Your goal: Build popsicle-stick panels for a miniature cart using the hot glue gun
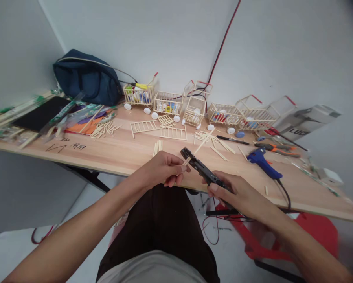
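Pinching left hand: thumb and fingertips closed on wooden sticks near your 12 o'clock, forearm from 8 o'clock.
Right hand: wrapped round black pliers, head toward 10–11 o'clock, forearm from 4 o'clock.
Glue gun: 3 o'clock from your pliers, on the tabletop.

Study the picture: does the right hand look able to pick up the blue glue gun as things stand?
Probably not: the right hand is wrapped around a black plier-like tool. Otherwise the way looks free, as the blue glue gun lies nearby on the tabletop with nothing standing between.
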A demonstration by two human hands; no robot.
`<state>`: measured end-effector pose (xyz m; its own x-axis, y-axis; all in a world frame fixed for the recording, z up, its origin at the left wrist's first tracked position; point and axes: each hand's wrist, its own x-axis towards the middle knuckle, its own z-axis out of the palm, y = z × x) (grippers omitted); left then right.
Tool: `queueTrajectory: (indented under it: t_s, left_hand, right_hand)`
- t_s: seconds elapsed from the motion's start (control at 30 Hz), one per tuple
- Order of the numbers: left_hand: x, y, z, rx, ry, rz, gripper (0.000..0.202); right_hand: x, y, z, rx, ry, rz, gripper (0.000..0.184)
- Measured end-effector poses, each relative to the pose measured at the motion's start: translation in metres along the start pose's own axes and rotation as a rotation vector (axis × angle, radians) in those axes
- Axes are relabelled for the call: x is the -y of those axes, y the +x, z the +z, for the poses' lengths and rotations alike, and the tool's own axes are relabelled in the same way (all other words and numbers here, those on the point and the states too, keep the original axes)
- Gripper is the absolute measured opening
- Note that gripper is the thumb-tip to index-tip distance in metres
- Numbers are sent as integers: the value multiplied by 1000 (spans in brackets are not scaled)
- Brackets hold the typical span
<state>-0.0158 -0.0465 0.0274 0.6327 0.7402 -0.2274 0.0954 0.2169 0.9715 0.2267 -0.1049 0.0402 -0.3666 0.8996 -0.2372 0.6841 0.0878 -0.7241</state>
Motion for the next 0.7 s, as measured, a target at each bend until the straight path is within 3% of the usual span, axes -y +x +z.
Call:
queueTrajectory:
  t_s: [0.17, 0.5, 0.7]
  left_hand:
    - [-7, 11, 1, -57, 143, 55, 19]
    - [-2, 16, -5, -73, 172, 68, 18]
    - [-1, 17, -7, -102, 140, 45, 17]
  right_hand:
    - [-7, 7, -7, 106, 35, -52, 44]
    - [0, 15, -7, 23, -87, 64, 47]
    - [-5, 22, -4, 82, 8, 47, 48]
